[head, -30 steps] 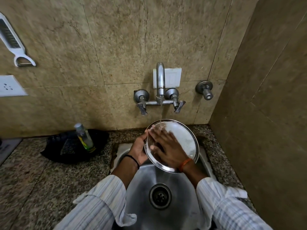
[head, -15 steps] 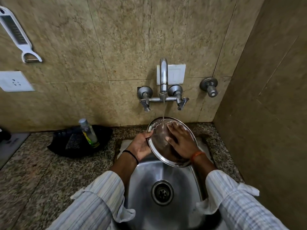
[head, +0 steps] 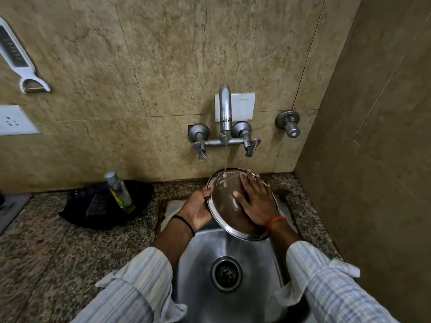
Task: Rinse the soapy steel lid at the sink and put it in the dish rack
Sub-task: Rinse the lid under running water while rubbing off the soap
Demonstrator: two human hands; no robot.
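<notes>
No readable text anywhere — the bottle [head: 120, 192] label is too blurred.

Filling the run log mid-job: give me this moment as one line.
phase: rinsing | steel lid under tap stream, over sink | left hand grips rim | right hand flat on face | rack: not visible

Wet, glossy steel lid [head: 224, 206] – brushed metal sink [head: 256, 271], speckled stone counter [head: 46, 252].

clear bottle [head: 119, 192] on black cloth [head: 93, 206], white peeler [head: 17, 59], wall socket [head: 14, 121]
</notes>
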